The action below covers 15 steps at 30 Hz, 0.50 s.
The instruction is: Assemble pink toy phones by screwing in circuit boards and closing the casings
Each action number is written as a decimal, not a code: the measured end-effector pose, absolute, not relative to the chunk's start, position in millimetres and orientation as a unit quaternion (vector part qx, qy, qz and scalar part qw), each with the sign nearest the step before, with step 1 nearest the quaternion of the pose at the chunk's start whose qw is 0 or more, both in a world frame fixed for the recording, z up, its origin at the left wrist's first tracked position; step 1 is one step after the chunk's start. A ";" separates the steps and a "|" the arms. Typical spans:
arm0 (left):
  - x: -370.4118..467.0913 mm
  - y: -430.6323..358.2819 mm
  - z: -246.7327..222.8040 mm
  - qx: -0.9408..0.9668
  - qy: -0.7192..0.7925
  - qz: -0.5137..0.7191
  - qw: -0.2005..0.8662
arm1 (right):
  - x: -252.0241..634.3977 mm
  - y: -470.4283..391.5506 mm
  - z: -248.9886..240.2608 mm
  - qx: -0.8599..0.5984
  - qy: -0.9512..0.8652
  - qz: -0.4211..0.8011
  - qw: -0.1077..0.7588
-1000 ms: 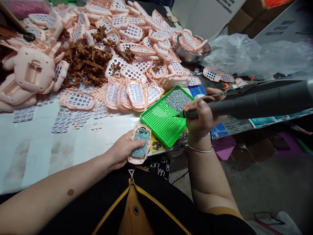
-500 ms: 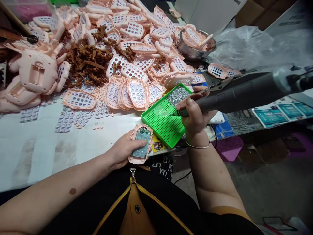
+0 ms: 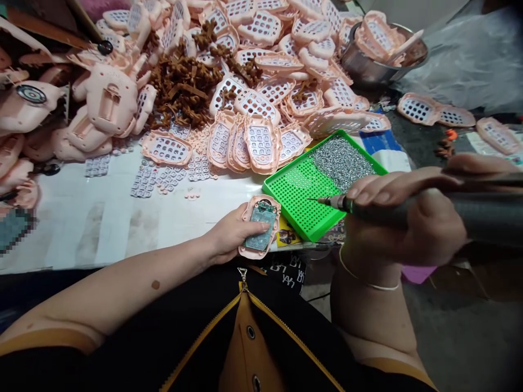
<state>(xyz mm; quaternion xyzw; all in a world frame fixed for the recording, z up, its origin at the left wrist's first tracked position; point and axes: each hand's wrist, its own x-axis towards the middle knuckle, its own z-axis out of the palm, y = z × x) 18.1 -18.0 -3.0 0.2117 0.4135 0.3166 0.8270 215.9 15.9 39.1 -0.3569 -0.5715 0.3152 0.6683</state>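
My left hand (image 3: 235, 231) grips a pink plastic shell half (image 3: 250, 253) near the table's front edge. A green circuit board (image 3: 258, 239) lies inside that shell, and my thumb presses on it. My right hand (image 3: 408, 218) is wrapped around a dark grey electric screwdriver (image 3: 486, 218), its thin bit pointing left over the green perforated tray (image 3: 302, 212). Whether a screw sits on the bit is too small to tell. Small silver screws (image 3: 343, 163) fill the tray's far right part, and a thinner scatter lies on its holes.
Behind lies a large heap of pink shell halves (image 3: 261, 27) with brown plastic pieces (image 3: 180, 87). A metal bowl (image 3: 368, 65) of shells stands at the back right. Assembled pink bodies (image 3: 110, 98) are piled at left. Button sheets (image 3: 144, 179) lie on the white table.
The screwdriver in my right hand has come back from the screws, nearer to me and to the right. My left hand still holds the shell and board. The view has shifted left.
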 end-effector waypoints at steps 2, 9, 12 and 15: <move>17.8 -18.5 -3.3 0.204 0.409 0.330 0.826 | 202.7 -2.9 49.8 -0.311 -0.561 0.278 0.715; 19.5 -18.8 -4.7 0.186 0.409 0.379 0.809 | 178.4 -45.0 48.9 -0.256 -0.577 0.416 0.654; 20.1 -18.9 -5.8 0.183 0.403 0.389 0.808 | 179.4 -47.3 42.1 -0.225 -0.589 0.438 0.641; 19.9 -19.0 -6.0 0.181 0.409 0.388 0.806 | 177.9 -46.1 40.2 -0.214 -0.586 0.438 0.647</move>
